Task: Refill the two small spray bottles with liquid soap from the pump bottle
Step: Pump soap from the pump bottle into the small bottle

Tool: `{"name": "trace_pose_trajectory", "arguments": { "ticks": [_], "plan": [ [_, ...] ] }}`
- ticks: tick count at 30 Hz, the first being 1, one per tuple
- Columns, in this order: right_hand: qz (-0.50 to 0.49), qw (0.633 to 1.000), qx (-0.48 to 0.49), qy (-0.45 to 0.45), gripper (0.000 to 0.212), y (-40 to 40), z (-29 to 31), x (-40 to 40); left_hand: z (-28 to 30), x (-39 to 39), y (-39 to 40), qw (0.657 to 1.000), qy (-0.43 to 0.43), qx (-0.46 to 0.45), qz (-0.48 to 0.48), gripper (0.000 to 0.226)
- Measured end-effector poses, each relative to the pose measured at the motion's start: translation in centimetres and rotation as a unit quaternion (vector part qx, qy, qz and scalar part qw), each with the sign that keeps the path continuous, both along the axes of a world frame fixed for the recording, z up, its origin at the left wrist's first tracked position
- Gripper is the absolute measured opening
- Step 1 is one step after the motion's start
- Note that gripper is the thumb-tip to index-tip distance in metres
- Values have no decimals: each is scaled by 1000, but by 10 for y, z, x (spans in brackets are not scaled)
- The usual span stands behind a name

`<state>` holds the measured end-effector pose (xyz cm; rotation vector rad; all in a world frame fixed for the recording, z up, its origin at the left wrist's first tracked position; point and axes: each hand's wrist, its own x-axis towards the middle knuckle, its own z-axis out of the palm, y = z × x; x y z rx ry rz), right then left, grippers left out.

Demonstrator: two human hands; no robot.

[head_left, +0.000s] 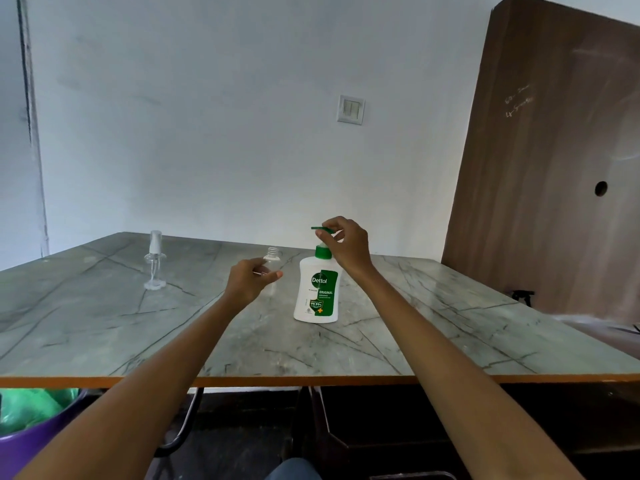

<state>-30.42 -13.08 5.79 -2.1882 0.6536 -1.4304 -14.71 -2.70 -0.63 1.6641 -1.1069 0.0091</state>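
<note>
A white Dettol pump bottle point(317, 289) with green label and collar stands on the desk point(104, 323). The right hand point(346, 245) pinches its green pump head. Just left, the left hand point(251, 278) grips an uncapped clear spray bottle point(272, 259). Farther left stands a capped clear spray bottle point(154, 261).

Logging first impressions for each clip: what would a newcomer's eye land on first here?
The white and green pump bottle standing mid-table, with the right hand pinching its green pump head. Just left of it, the left hand holds an uncapped clear spray bottle. A second, capped spray bottle stands apart at far left on the marble-patterned table.
</note>
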Motion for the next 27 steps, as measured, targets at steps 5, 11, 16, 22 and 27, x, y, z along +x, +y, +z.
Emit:
{"name": "trace_pose_trajectory", "arguments": {
  "ticks": [5, 11, 16, 22, 27],
  "plan": [
    [8, 999, 44, 5, 17, -6, 9, -3, -2, 3, 4, 1000, 5, -3, -11, 50],
    [52, 993, 104, -10, 18, -14, 8, -6, -2, 4, 8, 1000, 11, -4, -22, 48],
    [74, 988, 125, -54, 19, -9, 0, 2, 8, -7, 9, 999, -23, -26, -30, 37],
    [84, 981, 135, -107, 21, -13, -9, 6, 33, -26, 4, 996, -16, -60, -72, 29],
    [90, 978, 143, -122, 23, -15, -12, 2, 42, -34, -11, 995, -78, -21, -67, 46]
  ]
}}
